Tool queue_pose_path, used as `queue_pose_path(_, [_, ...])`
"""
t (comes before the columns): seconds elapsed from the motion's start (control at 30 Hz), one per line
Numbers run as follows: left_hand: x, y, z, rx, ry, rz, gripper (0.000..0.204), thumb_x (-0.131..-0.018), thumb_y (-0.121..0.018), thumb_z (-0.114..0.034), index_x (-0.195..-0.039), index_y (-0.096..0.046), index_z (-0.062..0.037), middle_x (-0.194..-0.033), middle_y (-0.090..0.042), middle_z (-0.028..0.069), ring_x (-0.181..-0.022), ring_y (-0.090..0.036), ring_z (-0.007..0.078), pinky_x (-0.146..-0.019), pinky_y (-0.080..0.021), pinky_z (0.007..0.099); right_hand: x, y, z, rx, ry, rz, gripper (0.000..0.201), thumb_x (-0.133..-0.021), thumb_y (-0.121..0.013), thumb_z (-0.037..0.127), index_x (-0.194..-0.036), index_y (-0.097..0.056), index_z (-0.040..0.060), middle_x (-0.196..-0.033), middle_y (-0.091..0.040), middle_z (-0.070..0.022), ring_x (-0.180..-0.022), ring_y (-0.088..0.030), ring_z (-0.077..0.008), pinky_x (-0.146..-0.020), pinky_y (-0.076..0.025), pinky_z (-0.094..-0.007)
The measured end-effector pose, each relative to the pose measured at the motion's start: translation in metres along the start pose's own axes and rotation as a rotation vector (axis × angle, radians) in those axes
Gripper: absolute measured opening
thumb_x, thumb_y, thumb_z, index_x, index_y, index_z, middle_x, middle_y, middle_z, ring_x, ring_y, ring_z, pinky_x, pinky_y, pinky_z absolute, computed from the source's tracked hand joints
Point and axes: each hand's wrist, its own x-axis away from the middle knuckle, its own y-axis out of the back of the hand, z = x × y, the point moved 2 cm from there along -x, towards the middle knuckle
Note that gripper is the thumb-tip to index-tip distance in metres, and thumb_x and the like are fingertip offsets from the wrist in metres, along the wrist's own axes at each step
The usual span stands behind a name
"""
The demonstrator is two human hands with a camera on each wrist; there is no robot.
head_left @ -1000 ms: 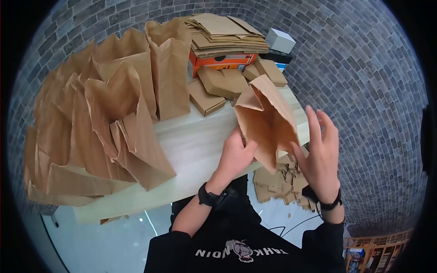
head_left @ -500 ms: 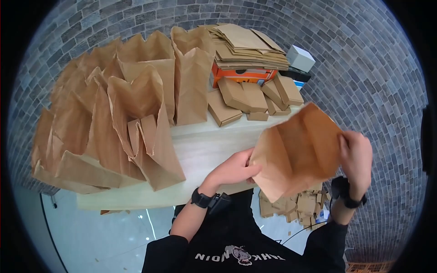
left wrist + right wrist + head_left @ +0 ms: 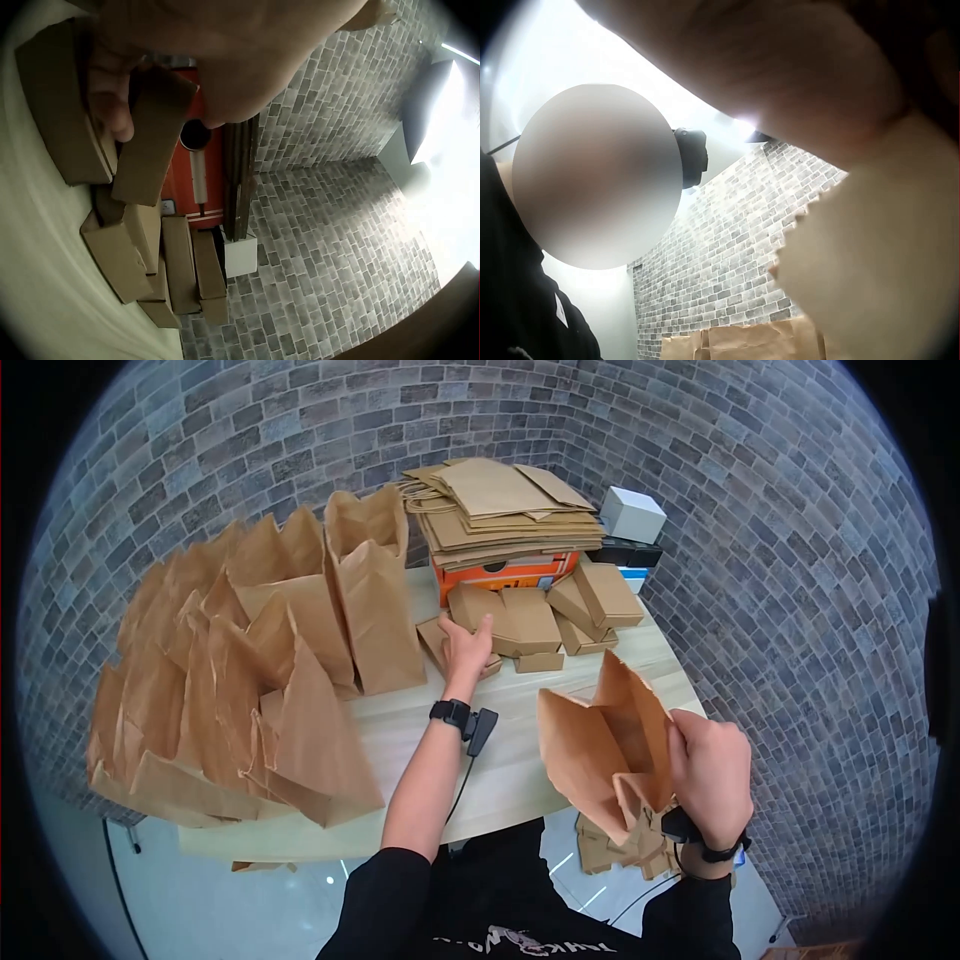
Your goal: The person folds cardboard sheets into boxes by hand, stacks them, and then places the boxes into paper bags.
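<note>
where the left hand (image 3: pixel 466 645) reaches to the surface's far middle, its fingers curl onto a small flat cardboard box (image 3: pixel 150 135): light, stiff, best pinched across its long edges. right hand (image 3: pixel 710 765), off the near right corner, grips one side of an opened paper bag (image 3: pixel 600 750) at its mouth: thin, limp, easily torn, so hold the rim. standing bags (image 3: pixel 250 660) crowd the surface's (image 3: pixel 440 750) left edge; folded bags (image 3: pixel 500 510) lie stacked on an orange box (image 3: pixel 500 572) at the far edge.

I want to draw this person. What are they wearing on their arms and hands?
Bare left hand and right hand, no gloves. Black sleeves pushed up. Each wrist wears a black strap carrying a small black camera box; a thin cable trails from the left one.
</note>
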Motion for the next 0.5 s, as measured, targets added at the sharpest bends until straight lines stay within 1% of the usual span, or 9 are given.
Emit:
queue_pose_path(0.07, [-0.007, 0.001, 0.001, 0.020, -0.021, 0.112, 0.073, -0.088, -0.065, -0.031, -0.140, -0.022, -0.0048, -0.097, -0.061, 0.0267, -0.054, -0.065, 0.0279, -0.040, -0.049, 0.0360, 0.004, -0.002, -0.001, -0.042, 0.005, 0.017, 0.014, -0.088, -0.060, 0.008, -0.074, -0.061, 0.0018, -0.061, -0.057, -0.0229, -0.060, -0.060, -0.0423, -0.055, -0.048, -0.0473])
queue_pose_path(0.1, [-0.006, 0.004, 0.001, 0.025, 0.046, 0.134, 0.063, -0.087, -0.062, -0.024, -0.138, -0.031, -0.0041, -0.102, -0.062, 0.0254, -0.076, -0.070, 0.0299, -0.055, -0.055, 0.0374, 0.005, -0.003, -0.001, -0.071, 0.025, 0.017, 0.009, -0.087, -0.060, 0.007, -0.080, -0.063, 0.0020, -0.060, -0.057, -0.0223, -0.059, -0.060, -0.0413, -0.054, -0.048, -0.0467])
queue_pose_path(0.13, [0.000, 0.010, 0.004, 0.014, 0.050, 0.140, 0.063, -0.087, -0.062, -0.024, -0.138, -0.031, -0.0041, -0.102, -0.062, 0.0254, -0.076, -0.070, 0.0299, -0.055, -0.055, 0.0374, 0.007, -0.004, -0.001, -0.101, 0.046, 0.015, 0.006, -0.087, -0.060, 0.006, -0.085, -0.064, 0.0023, -0.060, -0.057, -0.0217, -0.058, -0.060, -0.0403, -0.053, -0.048, -0.0460])
queue_pose_path(0.2, [0.025, 0.028, 0.004, -0.163, -0.468, -0.181, 0.051, -0.088, -0.062, -0.018, -0.133, -0.044, -0.0021, -0.109, -0.063, 0.0213, -0.101, -0.066, 0.0295, -0.080, -0.055, 0.0371, 0.013, -0.010, -0.005, -0.100, 0.025, 0.005, 0.008, -0.087, -0.060, 0.005, -0.092, -0.065, 0.0021, -0.060, -0.057, -0.0211, -0.058, -0.060, -0.0394, -0.053, -0.047, -0.0457])
queue_pose_path(0.27, [0.101, 0.062, -0.033, 0.175, -0.522, -0.082, 0.044, -0.086, -0.060, -0.012, -0.128, -0.054, -0.0013, -0.121, -0.060, 0.0130, -0.111, -0.059, 0.0245, -0.093, -0.048, 0.0339, 0.019, -0.015, -0.007, -0.098, -0.006, 0.008, 0.013, -0.087, -0.060, 0.004, -0.098, -0.066, 0.0019, -0.060, -0.057, -0.0205, -0.057, -0.060, -0.0384, -0.052, -0.047, -0.0455])
queue_pose_path(0.33, [0.162, 0.094, -0.054, 0.193, -0.731, -0.107, 0.051, -0.084, -0.062, -0.010, -0.132, -0.051, -0.0019, -0.125, -0.057, 0.0130, -0.109, -0.059, 0.0225, -0.090, -0.048, 0.0335, 0.020, -0.018, -0.006, -0.095, 0.033, 0.024, 0.021, -0.086, -0.061, 0.004, -0.107, -0.066, 0.0007, -0.060, -0.058, -0.0199, -0.056, -0.061, -0.0369, -0.052, -0.046, -0.0450])
queue_pose_path(0.4, [0.190, 0.128, -0.062, 0.172, -0.943, -0.106, 0.051, -0.082, -0.066, -0.011, -0.130, -0.052, -0.0016, -0.120, -0.058, 0.0137, -0.104, -0.058, 0.0227, -0.087, -0.048, 0.0348, 0.018, -0.023, -0.006, -0.111, 0.022, 0.046, 0.021, -0.086, -0.060, 0.003, -0.106, -0.066, 0.0002, -0.060, -0.058, -0.0201, -0.056, -0.061, -0.0371, -0.052, -0.047, -0.0445])
queue_pose_path(0.43, [0.197, 0.145, -0.066, 0.168, -0.940, -0.113, 0.051, -0.082, -0.066, -0.011, -0.130, -0.052, -0.0016, -0.120, -0.058, 0.0137, -0.104, -0.058, 0.0227, -0.087, -0.048, 0.0348, 0.016, -0.024, -0.005, -0.126, 0.021, 0.045, 0.020, -0.086, -0.060, 0.003, -0.105, -0.067, -0.0003, -0.061, -0.059, -0.0203, -0.056, -0.061, -0.0372, -0.052, -0.047, -0.0440])
queue_pose_path(0.5, [0.215, 0.168, -0.081, -0.036, -1.270, 0.037, 0.054, -0.080, -0.068, -0.012, -0.129, -0.052, -0.0010, -0.112, -0.059, 0.0140, -0.097, -0.058, 0.0213, -0.082, -0.049, 0.0343, 0.016, -0.025, -0.007, -0.155, 0.051, -0.009, 0.020, -0.086, -0.060, 0.002, -0.105, -0.067, -0.0004, -0.061, -0.059, -0.0205, -0.056, -0.061, -0.0372, -0.052, -0.047, -0.0434])
